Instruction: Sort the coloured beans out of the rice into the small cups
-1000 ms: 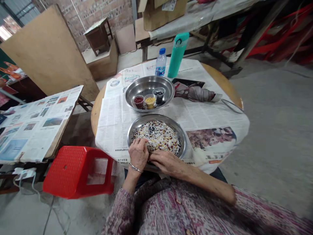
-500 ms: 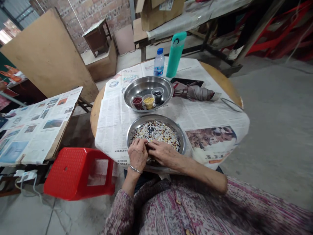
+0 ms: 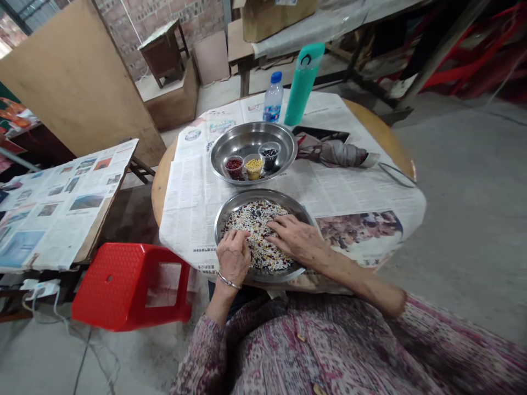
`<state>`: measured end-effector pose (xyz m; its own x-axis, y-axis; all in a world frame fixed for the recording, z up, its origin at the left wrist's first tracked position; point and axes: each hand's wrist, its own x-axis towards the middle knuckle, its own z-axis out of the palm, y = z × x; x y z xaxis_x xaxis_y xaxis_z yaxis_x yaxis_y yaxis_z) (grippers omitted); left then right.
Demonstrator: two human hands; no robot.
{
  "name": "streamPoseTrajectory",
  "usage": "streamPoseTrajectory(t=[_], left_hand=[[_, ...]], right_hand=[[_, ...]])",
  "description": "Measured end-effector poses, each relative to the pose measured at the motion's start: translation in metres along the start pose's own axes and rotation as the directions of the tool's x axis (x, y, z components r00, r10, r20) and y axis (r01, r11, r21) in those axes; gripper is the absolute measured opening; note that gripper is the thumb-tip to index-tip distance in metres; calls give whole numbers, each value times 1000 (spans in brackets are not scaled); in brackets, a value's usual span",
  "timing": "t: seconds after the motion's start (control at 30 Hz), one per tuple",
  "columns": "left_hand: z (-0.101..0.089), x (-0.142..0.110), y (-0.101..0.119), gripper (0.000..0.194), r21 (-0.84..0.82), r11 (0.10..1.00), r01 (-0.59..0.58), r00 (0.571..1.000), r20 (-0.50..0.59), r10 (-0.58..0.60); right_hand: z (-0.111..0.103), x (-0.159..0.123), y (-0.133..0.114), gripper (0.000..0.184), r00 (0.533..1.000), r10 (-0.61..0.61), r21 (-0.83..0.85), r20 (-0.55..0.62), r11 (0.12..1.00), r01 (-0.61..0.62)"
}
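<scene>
A steel basin (image 3: 284, 196) at the table's near edge holds a mix of white grains and red, yellow and black beans (image 3: 261, 233). My left hand (image 3: 234, 257), with a bracelet at the wrist, is over the basin's left side. Its fingers are curled together, and whatever they hold, if anything, is hidden. On the right, my right hand (image 3: 298, 238) rests with its fingers spread on the mix. Behind stands a second steel basin (image 3: 247, 134) with three clear cups: red beans (image 3: 234, 167), yellow beans (image 3: 253, 167) and black beans (image 3: 269, 155).
Newspaper (image 3: 185, 203) covers the round table. Behind the far basin stand a water bottle (image 3: 273, 99) and a teal bottle (image 3: 303, 85). A folded grey umbrella (image 3: 337, 153) lies to the right, by a dark flat object (image 3: 321, 133). A red stool (image 3: 123, 285) is at the left.
My right hand has moved right, away from my left hand, and its fingers have spread over the mix. The left hand stays near the same place. The view has shifted slightly.
</scene>
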<state>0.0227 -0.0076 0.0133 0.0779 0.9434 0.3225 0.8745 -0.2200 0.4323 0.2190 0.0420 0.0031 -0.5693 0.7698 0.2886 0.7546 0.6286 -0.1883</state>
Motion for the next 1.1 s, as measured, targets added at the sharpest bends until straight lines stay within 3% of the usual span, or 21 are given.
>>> streamPoseTrajectory(t=[0.23, 0.37, 0.43, 0.67, 0.93, 1.1], left_hand=[[1, 0, 0, 23, -23, 1000, 11, 1000, -3, -11], [-1, 0, 2, 21, -43, 999, 34, 999, -23, -35], [-2, -1, 3, 21, -45, 999, 31, 999, -28, -32], [-1, -1, 1, 22, -4, 1000, 2, 1000, -3, -2], [-6, 4, 6, 10, 137, 990, -18, 990, 138, -1], [-8, 4, 7, 28, 179, 982, -54, 975, 223, 13]], right_hand=[[7, -5, -33, 19, 992, -124, 276, 16, 954, 114], [11, 3, -44, 16, 962, -274, 263, -2, 928, 265], [10, 6, -42, 17, 958, -285, 201, 6, 939, 278], [2, 6, -8, 15, 993, -118, 22, -22, 993, 118], [6, -6, 4, 28, 987, 33, 191, -154, 982, -3], [9, -8, 2, 32, 967, 107, 250, -230, 967, -47]])
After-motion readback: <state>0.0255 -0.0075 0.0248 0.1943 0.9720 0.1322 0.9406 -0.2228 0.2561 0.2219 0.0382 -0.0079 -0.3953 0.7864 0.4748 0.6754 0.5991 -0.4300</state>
